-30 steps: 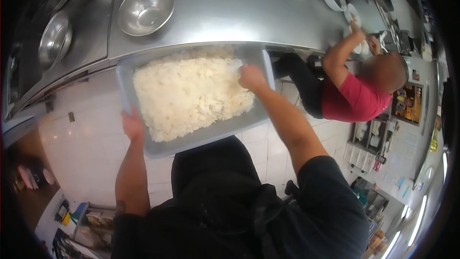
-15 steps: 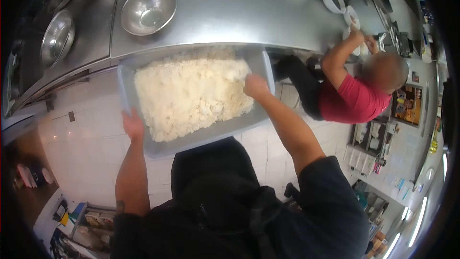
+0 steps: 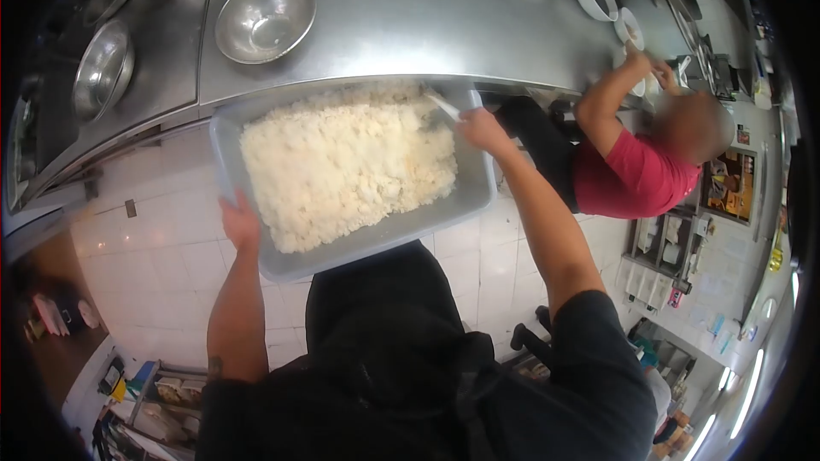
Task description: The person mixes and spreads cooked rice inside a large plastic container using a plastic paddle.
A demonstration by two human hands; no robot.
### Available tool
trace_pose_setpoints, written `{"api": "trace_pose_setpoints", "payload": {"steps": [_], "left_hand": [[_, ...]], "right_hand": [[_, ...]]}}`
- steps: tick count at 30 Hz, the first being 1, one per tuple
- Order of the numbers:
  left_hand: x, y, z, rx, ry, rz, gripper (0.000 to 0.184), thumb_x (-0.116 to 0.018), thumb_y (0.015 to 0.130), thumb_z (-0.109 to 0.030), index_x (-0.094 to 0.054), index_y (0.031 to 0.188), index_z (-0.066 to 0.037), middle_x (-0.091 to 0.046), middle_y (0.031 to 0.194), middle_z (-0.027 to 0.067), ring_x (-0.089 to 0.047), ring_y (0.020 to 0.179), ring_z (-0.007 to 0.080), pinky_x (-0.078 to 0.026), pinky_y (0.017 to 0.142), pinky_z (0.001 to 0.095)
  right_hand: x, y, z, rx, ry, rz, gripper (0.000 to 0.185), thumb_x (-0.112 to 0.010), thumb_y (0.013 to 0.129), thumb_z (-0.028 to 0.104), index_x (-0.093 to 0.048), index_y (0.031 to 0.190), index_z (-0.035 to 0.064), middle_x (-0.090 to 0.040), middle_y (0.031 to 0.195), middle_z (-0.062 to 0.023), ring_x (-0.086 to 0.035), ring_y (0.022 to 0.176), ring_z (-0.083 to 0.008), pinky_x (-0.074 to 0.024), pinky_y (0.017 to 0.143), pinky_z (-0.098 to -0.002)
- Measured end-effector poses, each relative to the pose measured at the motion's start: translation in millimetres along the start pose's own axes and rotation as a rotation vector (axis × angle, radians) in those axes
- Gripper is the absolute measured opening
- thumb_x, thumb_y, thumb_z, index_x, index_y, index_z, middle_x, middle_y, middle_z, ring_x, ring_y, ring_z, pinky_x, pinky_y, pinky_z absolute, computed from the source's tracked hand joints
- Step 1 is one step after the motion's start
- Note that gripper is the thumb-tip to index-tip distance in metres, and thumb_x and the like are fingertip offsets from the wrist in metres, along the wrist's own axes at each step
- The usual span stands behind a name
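I see the left hand [image 3: 242, 224] clamped on the left rim of a grey tub [image 3: 376, 232], at the steel counter's [image 3: 393, 26] near edge. The right hand's [image 3: 483, 130] fingers wrap a white paddle [image 3: 442, 107] beside the rice's [image 3: 346, 171] far-right corner.

Tube lights [image 3: 747, 394] glow at lower right — the steel counter [image 3: 410, 26] glares near its front edge. Shadow dulls the far side of the tub [image 3: 475, 177]; fisheye distortion bends borders into black — a co-worker's head [image 3: 696, 128] is blurred.
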State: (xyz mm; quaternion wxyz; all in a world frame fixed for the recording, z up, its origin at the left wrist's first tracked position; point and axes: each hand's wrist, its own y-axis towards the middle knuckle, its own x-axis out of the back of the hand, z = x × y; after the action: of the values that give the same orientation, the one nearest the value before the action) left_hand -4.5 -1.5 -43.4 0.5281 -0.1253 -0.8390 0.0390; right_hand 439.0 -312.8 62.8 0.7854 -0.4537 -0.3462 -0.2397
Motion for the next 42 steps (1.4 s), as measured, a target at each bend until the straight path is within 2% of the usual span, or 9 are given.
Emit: {"api": "trace_pose_setpoints", "payload": {"steps": [3, 6, 12, 18, 20, 28, 35, 39, 42], "left_hand": [[-6, 0, 10, -0.013, 0.003, -0.018, 0.056, -0.046, 0.101, -0.051, -0.052, 0.123, 0.0, -0.068, 0.107, 0.0265, -0.065, 0.101, 0.0465, -0.049, 0.087, 0.0525], [0, -3, 12, -0.002, -0.013, 0.037, 0.06, -0.046, 0.102, -0.049, -0.049, 0.13, 0.004, -0.065, 0.115, 0.0292, -0.062, 0.107, 0.0477, -0.048, 0.092, 0.0521], [1, 1, 13, 0.032, -0.023, 0.084, 0.066, -0.047, 0.102, -0.047, -0.044, 0.14, 0.007, -0.062, 0.122, 0.0318, -0.059, 0.114, 0.0489, -0.047, 0.096, 0.0514], [12, -4, -2, 0.041, -0.025, 0.13, 0.065, -0.047, 0.102, -0.047, -0.043, 0.14, 0.006, -0.063, 0.121, 0.0315, -0.059, 0.112, 0.0492, -0.048, 0.095, 0.0521], [6, -1, -2, 0.047, -0.009, 0.105, 0.064, -0.047, 0.101, -0.047, -0.044, 0.139, 0.005, -0.063, 0.12, 0.0313, -0.06, 0.111, 0.0493, -0.048, 0.094, 0.0524], [12, -4, -5, 0.074, -0.03, 0.129, 0.067, -0.046, 0.101, -0.049, -0.043, 0.14, 0.006, -0.063, 0.121, 0.0312, -0.059, 0.113, 0.0492, -0.047, 0.096, 0.0528], [1, -3, 4, -0.003, -0.019, -0.014, 0.051, -0.047, 0.101, -0.048, -0.052, 0.117, 0.0, -0.068, 0.099, 0.0276, -0.064, 0.096, 0.0482, -0.049, 0.083, 0.054], [0, -6, 4, -0.004, -0.031, -0.007, 0.052, -0.047, 0.101, -0.049, -0.052, 0.117, 0.001, -0.068, 0.1, 0.0273, -0.064, 0.097, 0.0479, -0.048, 0.083, 0.0541], [2, -1, 7, -0.023, -0.043, -0.01, 0.053, -0.048, 0.101, -0.05, -0.053, 0.117, 0.0, -0.068, 0.101, 0.0269, -0.064, 0.097, 0.0476, -0.048, 0.084, 0.0536]], "right_hand": [[-91, 119, -53, 0.12, -0.452, 0.072, 0.041, -0.069, 0.081, 0.025, -0.07, 0.113, -0.0016, -0.068, 0.116, -0.0253, -0.066, 0.111, -0.0384, -0.0539, 0.093, -0.0432], [-52, 51, 58, -0.226, -0.045, -0.035, 0.038, -0.065, 0.083, 0.021, -0.069, 0.114, 0.0001, -0.069, 0.113, -0.026, -0.066, 0.11, -0.0396, -0.0541, 0.093, -0.0447], [-150, -30, 5, 0.053, 0.243, -0.484, 0.056, -0.064, 0.085, 0.018, -0.055, 0.136, -0.0038, -0.067, 0.107, -0.0328, -0.067, 0.102, -0.0436, -0.0517, 0.091, -0.0474], [-26, -36, -1, -0.023, 0.119, -0.135, 0.038, -0.067, 0.083, 0.018, -0.07, 0.117, 0.0002, -0.069, 0.112, -0.0263, -0.067, 0.104, -0.0404, -0.0529, 0.091, -0.0449], [-40, 20, 7, 0.13, -0.373, 0.106, 0.035, -0.067, 0.083, 0.018, -0.07, 0.114, 0.0013, -0.07, 0.109, -0.023, -0.068, 0.102, -0.0399, -0.0536, 0.09, -0.0457], [-141, -15, 40, -0.019, 0.13, -0.285, 0.051, -0.064, 0.085, 0.017, -0.059, 0.134, 0.0041, -0.068, 0.107, -0.0286, -0.067, 0.1, -0.0424, -0.0534, 0.091, -0.0477], [-9, -65, 21, -0.113, -0.162, -0.063, 0.045, -0.063, 0.084, 0.021, -0.066, 0.129, 0.0183, -0.07, 0.113, -0.0204, -0.066, 0.107, -0.0405, -0.0527, 0.094, -0.0473], [-51, -4, -19, 0.147, -0.321, -0.067, 0.04, -0.061, 0.082, 0.018, -0.066, 0.119, 0.0046, -0.068, 0.116, -0.0206, -0.065, 0.111, -0.0382, -0.0523, 0.096, -0.0481], [-56, 32, 21, -0.067, -0.338, 0.043, 0.041, -0.061, 0.082, 0.018, -0.064, 0.117, -0.0028, -0.068, 0.112, -0.025, -0.065, 0.111, -0.0379, -0.0527, 0.094, -0.0467]]}}
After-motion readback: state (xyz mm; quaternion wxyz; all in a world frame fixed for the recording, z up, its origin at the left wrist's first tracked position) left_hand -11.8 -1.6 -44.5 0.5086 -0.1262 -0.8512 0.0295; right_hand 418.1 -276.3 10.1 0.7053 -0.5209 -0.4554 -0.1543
